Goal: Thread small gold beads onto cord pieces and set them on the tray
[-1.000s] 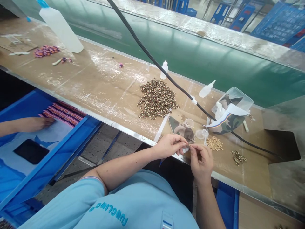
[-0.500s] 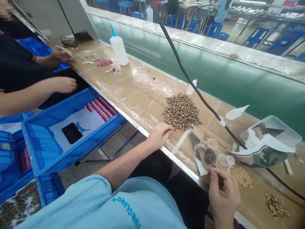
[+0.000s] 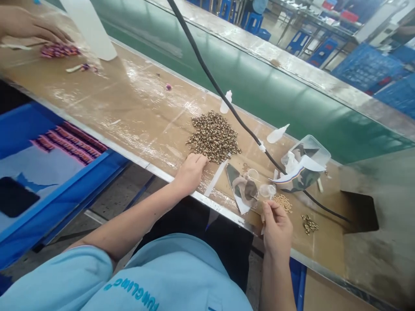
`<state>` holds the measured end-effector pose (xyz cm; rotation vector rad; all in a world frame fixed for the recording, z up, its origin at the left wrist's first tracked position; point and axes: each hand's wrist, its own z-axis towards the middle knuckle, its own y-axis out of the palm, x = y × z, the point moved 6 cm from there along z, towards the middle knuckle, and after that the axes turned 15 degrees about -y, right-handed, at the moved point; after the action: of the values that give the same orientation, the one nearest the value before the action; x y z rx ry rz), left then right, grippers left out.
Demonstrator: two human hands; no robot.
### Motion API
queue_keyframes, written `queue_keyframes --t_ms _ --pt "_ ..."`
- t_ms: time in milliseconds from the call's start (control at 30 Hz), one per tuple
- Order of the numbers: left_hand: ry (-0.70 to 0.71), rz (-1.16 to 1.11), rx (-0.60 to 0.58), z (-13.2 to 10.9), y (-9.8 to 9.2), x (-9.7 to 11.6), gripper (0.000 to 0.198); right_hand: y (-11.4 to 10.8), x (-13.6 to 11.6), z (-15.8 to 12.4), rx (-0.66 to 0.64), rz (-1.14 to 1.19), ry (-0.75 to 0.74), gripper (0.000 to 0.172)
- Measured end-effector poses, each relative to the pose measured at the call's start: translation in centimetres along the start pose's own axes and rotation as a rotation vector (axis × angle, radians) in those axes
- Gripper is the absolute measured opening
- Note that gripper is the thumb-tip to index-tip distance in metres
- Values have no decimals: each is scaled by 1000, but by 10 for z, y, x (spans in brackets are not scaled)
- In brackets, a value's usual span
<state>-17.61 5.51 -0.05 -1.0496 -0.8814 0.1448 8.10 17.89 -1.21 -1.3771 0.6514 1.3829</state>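
My left hand (image 3: pixel 190 172) rests on the brown bench (image 3: pixel 136 112), fingers curled at the near edge of a heap of small brass-coloured beads (image 3: pixel 213 136). What its fingertips pinch is hidden. My right hand (image 3: pixel 277 226) is curled shut near the bench's front edge, pinching something thin that I cannot make out. It sits just below a small pile of pale beads (image 3: pixel 283 202) and a clear cup (image 3: pixel 267 190). A scrap of camouflage fabric (image 3: pixel 244 188) lies between my hands.
A black cable (image 3: pixel 227 101) crosses the bench. Small squeeze bottles (image 3: pixel 277 134) and a clear box (image 3: pixel 308 155) stand at right. A green conveyor (image 3: pixel 275 90) runs behind. A blue crate (image 3: pixel 48 172) sits lower left. Another person's hand (image 3: pixel 29 26) works top left.
My hands have parted: the left reached out to the bead heap, and the right stayed near the front edge. The view has swung about meanwhile.
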Motion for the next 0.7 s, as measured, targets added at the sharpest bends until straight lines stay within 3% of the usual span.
queue_keyframes --t_ms 167,233,333,500,600,700 --pt "-36 -225 -4 -5 -11 12 22 3 0 7 -46 120 81 43" --pt "-73 -415 -106 -10 -9 26 19 3 0 8 -52 108 86 44" --pt "-177 -809 -387 -22 13 53 15 -2 -2 10 -47 15 21 42" --pt "-394 -1199 -753 -48 58 86 12 -16 -30 21 -60 -384 -343 29" --pt "-469 -1294 -784 -54 67 87 17 -19 -52 27 -79 -667 -587 27" --pt "-467 -1330 -809 -53 65 84 16 -19 -63 34 -113 -830 -713 29"
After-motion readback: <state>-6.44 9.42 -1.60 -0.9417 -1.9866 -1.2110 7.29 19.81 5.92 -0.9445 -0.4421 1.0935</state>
